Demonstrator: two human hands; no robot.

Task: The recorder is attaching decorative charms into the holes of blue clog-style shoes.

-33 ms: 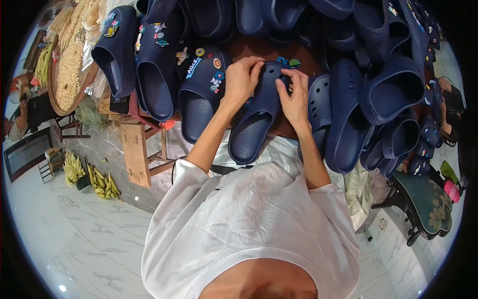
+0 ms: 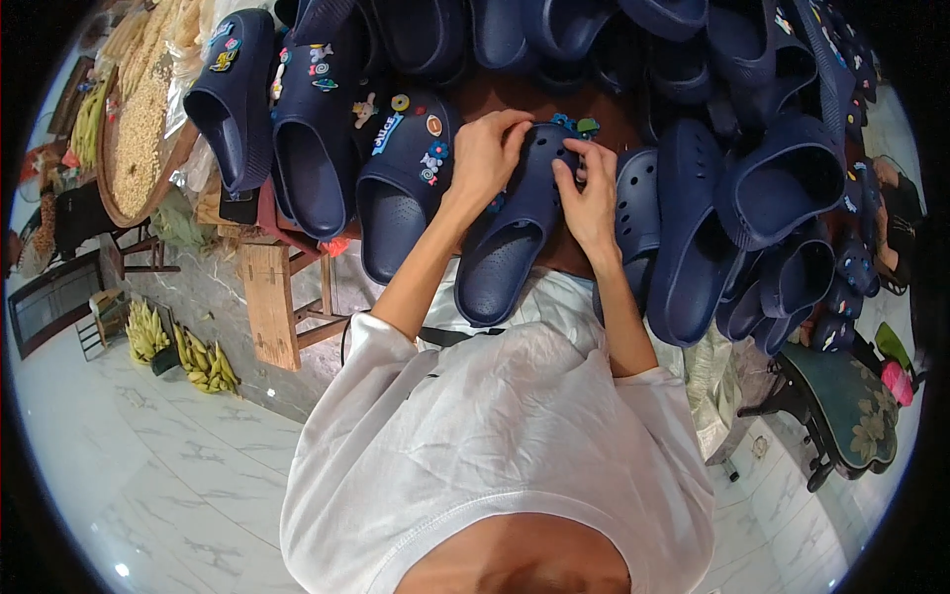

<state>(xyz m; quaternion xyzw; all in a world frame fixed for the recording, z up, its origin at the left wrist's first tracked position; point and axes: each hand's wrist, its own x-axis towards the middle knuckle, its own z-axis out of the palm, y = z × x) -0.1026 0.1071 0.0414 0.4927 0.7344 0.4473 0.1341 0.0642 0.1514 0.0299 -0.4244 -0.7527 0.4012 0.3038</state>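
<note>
In front of me a navy blue clog (image 2: pixel 500 259) lies with its heel toward me and its holed toe away. Small colourful charms (image 2: pixel 582 126) show at its toe end, and others sit along its left side. My left hand (image 2: pixel 485 158) is closed at the clog's left toe edge, fingertips over the rim. On the right side of the toe, my right hand (image 2: pixel 588 193) has bent fingers and thumb closed against the upper; anything small between them is hidden. Left of it stands a charm-covered clog (image 2: pixel 401 213); to the right is a plain holed clog (image 2: pixel 635 203).
Many more navy clogs crowd the brown table (image 2: pixel 505 94), including a stack (image 2: pixel 782 188) at the right. A round tray (image 2: pixel 178 163) of pale kernels is at far left, near a wooden stool (image 2: pixel 269 307). Bananas (image 2: pixel 208 368) lie on the floor; a dark chair (image 2: pixel 841 411) stands right.
</note>
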